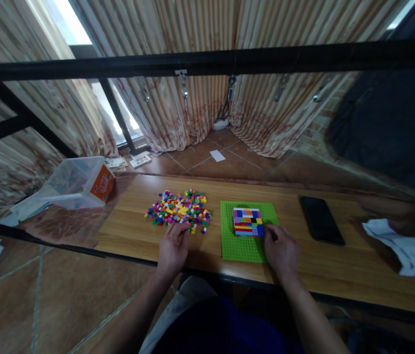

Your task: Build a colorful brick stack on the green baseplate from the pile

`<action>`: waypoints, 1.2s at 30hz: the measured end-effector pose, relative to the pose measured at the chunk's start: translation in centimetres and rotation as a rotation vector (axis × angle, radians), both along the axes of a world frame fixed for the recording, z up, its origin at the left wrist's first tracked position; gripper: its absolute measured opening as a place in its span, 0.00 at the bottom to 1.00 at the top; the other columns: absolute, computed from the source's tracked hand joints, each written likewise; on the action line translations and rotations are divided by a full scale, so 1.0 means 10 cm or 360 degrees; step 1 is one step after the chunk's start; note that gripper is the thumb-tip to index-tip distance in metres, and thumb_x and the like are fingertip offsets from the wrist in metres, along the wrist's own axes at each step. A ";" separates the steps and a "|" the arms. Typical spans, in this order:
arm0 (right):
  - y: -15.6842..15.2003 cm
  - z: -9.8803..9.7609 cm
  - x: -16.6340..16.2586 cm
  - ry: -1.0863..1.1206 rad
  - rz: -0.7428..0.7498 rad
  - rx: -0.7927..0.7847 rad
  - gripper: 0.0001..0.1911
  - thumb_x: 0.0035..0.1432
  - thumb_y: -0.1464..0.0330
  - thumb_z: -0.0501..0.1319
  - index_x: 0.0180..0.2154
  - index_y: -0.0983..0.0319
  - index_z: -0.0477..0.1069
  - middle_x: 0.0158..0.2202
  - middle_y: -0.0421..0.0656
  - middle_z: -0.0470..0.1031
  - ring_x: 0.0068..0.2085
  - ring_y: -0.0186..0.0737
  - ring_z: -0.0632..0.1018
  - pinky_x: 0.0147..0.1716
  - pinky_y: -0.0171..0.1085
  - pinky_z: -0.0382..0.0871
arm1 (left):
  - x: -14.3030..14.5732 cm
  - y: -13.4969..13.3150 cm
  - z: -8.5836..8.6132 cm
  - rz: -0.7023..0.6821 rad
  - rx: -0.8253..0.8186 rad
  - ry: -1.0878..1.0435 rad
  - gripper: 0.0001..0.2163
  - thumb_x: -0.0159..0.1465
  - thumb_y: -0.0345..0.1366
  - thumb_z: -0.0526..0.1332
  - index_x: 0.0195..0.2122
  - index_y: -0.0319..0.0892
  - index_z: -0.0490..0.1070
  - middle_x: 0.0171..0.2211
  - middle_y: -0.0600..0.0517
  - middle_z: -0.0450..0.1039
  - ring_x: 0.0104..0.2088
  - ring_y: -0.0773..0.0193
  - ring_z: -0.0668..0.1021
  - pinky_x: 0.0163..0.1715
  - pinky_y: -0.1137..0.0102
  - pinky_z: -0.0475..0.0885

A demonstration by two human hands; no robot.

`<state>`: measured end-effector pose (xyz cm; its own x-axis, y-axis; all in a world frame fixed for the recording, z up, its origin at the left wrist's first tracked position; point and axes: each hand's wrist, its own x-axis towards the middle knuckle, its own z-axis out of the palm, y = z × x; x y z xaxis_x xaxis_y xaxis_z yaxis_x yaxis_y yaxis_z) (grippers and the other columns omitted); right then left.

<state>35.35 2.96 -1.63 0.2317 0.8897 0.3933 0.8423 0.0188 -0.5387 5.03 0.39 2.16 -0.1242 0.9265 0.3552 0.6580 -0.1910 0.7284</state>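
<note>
A loose pile of small coloured toy bricks (178, 206) lies on the wooden table, left of the middle. At the near edge of the pile is my left hand (173, 248), its fingers curled together; anything between the fingertips is too small to make out. A green baseplate (244, 250) lies to the right of the pile. On it stands a rectangular block built of multicoloured toy bricks (247, 222). My right hand (283, 250) is at the right side of this block, thumb and fingers bent in against its near right corner. What those fingertips hold is hidden.
A black phone (321, 220) lies right of the baseplate, and crumpled white paper (404, 246) sits at the table's right end. A clear plastic bin (78, 184) with an orange label stands left of the table (126, 231). Dark metal bars (207, 61) cross in front of the curtains.
</note>
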 end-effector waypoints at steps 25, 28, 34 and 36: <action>0.01 0.04 -0.02 0.0029 0.0003 -0.0032 0.16 0.63 0.62 0.51 0.37 0.61 0.76 0.36 0.47 0.77 0.37 0.42 0.75 0.37 0.38 0.65 | 1.12 0.43 0.02 -0.0334 -0.0384 -0.0208 0.05 0.63 0.32 0.59 0.36 0.43 0.76 0.33 0.52 0.79 0.34 0.63 0.80 0.38 0.71 0.72; 0.01 0.04 -0.02 0.0042 0.0002 -0.0034 0.17 0.62 0.61 0.51 0.37 0.61 0.76 0.36 0.47 0.77 0.37 0.42 0.75 0.37 0.37 0.65 | 1.11 0.44 0.03 -0.0369 -0.0313 -0.0041 0.06 0.64 0.33 0.59 0.37 0.45 0.76 0.35 0.52 0.79 0.36 0.62 0.80 0.39 0.69 0.72; 0.00 0.04 -0.03 0.0057 0.0001 -0.0008 0.19 0.63 0.60 0.50 0.37 0.62 0.76 0.37 0.48 0.77 0.37 0.42 0.75 0.37 0.38 0.65 | 1.16 0.46 0.00 -0.0363 -0.0237 -0.0368 0.05 0.60 0.31 0.62 0.31 0.45 0.77 0.34 0.52 0.79 0.35 0.63 0.78 0.39 0.69 0.72; 0.00 0.04 -0.03 0.0058 0.0004 -0.0011 0.19 0.63 0.60 0.50 0.37 0.62 0.76 0.36 0.48 0.77 0.36 0.42 0.75 0.36 0.38 0.65 | 1.19 0.49 -0.02 -0.0306 -0.0324 -0.0611 0.04 0.58 0.30 0.63 0.28 0.43 0.77 0.29 0.53 0.78 0.31 0.65 0.77 0.34 0.71 0.71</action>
<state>35.07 2.98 -1.20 0.2434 0.8930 0.3785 0.8221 0.0171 -0.5691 16.91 5.29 1.97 -0.0305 0.9916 0.1258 0.3004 -0.1110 0.9473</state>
